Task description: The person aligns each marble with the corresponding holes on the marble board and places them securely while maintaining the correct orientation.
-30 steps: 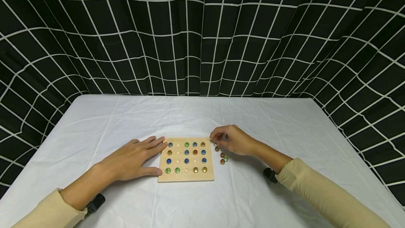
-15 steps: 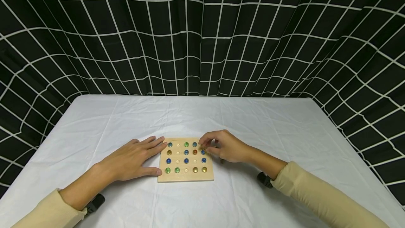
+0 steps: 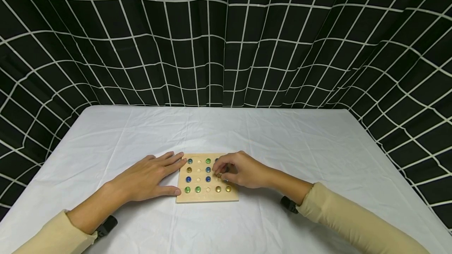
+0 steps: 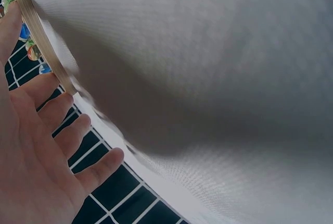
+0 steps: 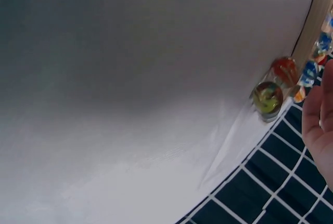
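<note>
Nearest, two pale yellow sleeves (image 3: pixel 360 222) are slanting over the white-covered counter (image 3: pixel 208 232), with a black wrist camera (image 3: pixel 107 225) showing under the left cuff.

The wooden board (image 3: pixel 203 197) is lying flat between the hands. In its near row, two green marbles (image 3: pixel 197 189) are sitting to the left and two gold marbles (image 3: pixel 218 189) to the right, with a bare hollow (image 3: pixel 208 189) showing between them.

Along the left edge, the left hand (image 3: pixel 150 176) is resting with fingers spread and relaxed — touching the board, grasping nothing. The right hand (image 3: pixel 243 169) is hanging over the board's right half, its fingers pinching an amber-tinted marble (image 3: pixel 219 175); whether that marble is touching the wood, I cannot tell.

Right of the board, a greenish marble (image 5: pixel 268 99) and a red marble (image 5: pixel 284 72) are lying loose on the cloth. Toward the far left corner, a teal marble (image 3: pixel 190 161) is sitting in its row, and beyond the counter a black gridded curtain (image 3: pixel 215 26) is hanging.

As I am judging it, the smooth glass could be slipping from so small a pinch and rolling off; the low knuckles could be knocking seated neighbours loose — or, with the left hand pressing unevenly, the board could be tipping and spilling several.
</note>
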A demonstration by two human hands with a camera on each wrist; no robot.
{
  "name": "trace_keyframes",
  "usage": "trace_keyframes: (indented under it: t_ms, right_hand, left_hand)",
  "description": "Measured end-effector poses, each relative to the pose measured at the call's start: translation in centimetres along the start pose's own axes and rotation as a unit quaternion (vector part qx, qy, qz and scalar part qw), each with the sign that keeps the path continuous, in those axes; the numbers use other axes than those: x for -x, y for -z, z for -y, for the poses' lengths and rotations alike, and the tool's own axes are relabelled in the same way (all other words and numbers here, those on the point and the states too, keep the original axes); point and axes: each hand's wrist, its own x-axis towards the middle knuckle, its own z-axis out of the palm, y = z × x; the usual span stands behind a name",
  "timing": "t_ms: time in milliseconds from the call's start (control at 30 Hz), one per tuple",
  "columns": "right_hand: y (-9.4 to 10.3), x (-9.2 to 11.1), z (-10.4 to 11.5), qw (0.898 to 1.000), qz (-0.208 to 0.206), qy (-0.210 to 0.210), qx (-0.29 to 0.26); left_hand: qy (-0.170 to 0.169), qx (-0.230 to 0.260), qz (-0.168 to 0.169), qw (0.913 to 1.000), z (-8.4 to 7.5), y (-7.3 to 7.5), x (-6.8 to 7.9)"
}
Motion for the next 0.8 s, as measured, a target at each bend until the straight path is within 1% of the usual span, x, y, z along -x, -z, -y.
trace_keyframes:
  t_ms: [233,400,500,633,800]
  right_hand:
    - [-0.4,-0.4,-0.1,1.0,0.012,0.001,0.018]
    - [-0.5,-0.4,-0.1,0.999,0.011,0.003,0.034]
    - [-0.3,-0.4,-0.2,0.999,0.006,0.006,0.033]
    - [0.6,-0.2,-0.2,0.999,-0.013,0.005,0.029]
    - [2.5,0.4,-0.7,0.998,-0.05,-0.012,0.044]
  left_hand:
    - [0.002,0.002,0.001,1.0,0.0,0.1,0.1]
    - [0.003,0.001,0.003,1.0,0.0,0.1,0.0]
    - [0.005,0.002,0.006,1.0,0.0,0.1,0.0]
    - [0.007,0.002,0.006,1.0,0.0,0.1,0.0]
    - [0.005,0.0,0.003,1.0,0.0,0.0,0.0]
